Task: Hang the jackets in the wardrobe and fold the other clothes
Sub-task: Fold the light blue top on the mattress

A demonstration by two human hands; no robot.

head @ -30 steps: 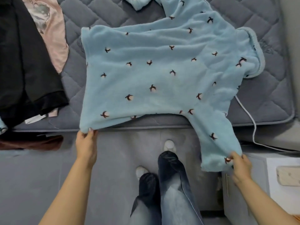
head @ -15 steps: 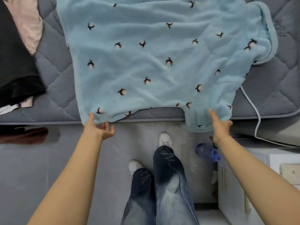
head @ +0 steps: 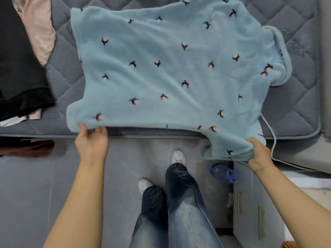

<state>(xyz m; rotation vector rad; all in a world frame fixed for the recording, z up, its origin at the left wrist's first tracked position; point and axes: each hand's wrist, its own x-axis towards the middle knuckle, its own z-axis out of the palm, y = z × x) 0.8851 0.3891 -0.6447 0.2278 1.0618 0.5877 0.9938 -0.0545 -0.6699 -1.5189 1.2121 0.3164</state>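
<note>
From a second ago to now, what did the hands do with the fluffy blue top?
The right hand lifted the hanging sleeve up toward the mattress edge, where it now sits bunched in its grip. The left hand kept its grip on the hem corner of the blue top. The top stayed spread on the mattress, and the black clothes and pink garment stayed at the left.

One head-worn view — looking steeply down, close over the bed's edge [head: 161,136].

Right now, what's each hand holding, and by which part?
Both grip the blue top: left hand at its near hem corner, right hand at the near sleeve end.
</note>
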